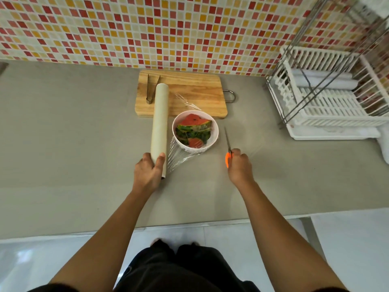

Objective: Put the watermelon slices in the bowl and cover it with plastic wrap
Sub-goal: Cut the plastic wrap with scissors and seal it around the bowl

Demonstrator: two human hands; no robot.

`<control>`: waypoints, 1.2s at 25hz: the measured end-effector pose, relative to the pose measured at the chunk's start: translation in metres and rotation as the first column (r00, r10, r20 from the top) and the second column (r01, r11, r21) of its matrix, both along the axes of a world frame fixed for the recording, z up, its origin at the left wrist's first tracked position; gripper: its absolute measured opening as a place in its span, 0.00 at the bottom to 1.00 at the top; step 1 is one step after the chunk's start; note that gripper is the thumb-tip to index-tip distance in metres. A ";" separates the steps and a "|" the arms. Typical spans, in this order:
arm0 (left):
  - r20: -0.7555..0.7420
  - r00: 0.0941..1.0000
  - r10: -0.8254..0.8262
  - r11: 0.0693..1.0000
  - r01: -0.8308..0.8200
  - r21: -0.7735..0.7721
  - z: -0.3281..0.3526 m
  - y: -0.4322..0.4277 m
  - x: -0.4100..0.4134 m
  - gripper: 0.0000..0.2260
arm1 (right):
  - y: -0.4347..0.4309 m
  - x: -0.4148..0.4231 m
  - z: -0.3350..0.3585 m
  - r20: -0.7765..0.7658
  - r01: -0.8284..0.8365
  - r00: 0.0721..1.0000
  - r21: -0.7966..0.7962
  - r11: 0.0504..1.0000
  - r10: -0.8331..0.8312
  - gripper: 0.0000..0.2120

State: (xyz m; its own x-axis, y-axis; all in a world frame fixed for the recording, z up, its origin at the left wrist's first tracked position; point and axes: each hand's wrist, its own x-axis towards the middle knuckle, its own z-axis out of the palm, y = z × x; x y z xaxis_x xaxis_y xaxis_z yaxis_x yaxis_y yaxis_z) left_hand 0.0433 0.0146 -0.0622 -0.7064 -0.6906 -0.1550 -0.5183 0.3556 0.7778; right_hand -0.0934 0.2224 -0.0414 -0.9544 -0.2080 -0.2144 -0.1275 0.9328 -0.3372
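The left hand [147,170] is wrapped around the near end of the roll of plastic wrap [160,123], thumb on the right side and fingers curled over the left, and the roll lies pointing away across the grey counter [63,144], its far end over the wooden cutting board [189,91]. A sheet of film [179,159] runs from the roll's near right side to the white bowl [213,135], which sits just right of the roll and just in front of the board; the watermelon slices [193,127] lie inside it under glossy film. The right hand [239,165] is closed on the orange handles of a pair of scissors [228,148], whose blades look together and point away, to the right of the bowl and apart from it. Metal tongs [152,88] rest on the board's left part, beside the roll. A white dish rack [326,102] stands well to the right, with bare counter between it and the scissors and more bare counter left of the roll. The counter's front edge runs under both forearms.
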 end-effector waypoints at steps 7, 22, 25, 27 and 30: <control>0.002 1.000 0.029 0.997 -0.029 0.069 0.010 0.000 -0.005 0.22 | -0.024 0.064 0.015 0.203 0.086 0.974 -0.749 0.657 0.104 0.16; -0.025 0.996 0.087 0.969 -0.079 0.233 0.004 -0.004 0.002 0.21 | -0.038 0.171 -0.023 0.552 0.277 0.795 -0.699 0.659 0.251 0.14; -0.015 0.997 0.077 0.974 -0.073 0.213 0.004 -0.004 0.002 0.21 | -0.046 0.172 -0.020 0.564 0.270 0.782 -0.690 0.671 0.265 0.12; -0.020 0.997 0.069 0.977 -0.064 0.201 0.004 -0.003 0.002 0.19 | -0.051 0.173 -0.019 0.574 0.269 0.771 -0.686 0.676 0.276 0.14; -0.036 0.996 0.086 0.966 -0.074 0.249 0.003 -0.004 0.002 0.20 | -0.058 0.173 -0.017 0.588 0.301 0.755 -0.704 0.643 0.291 0.15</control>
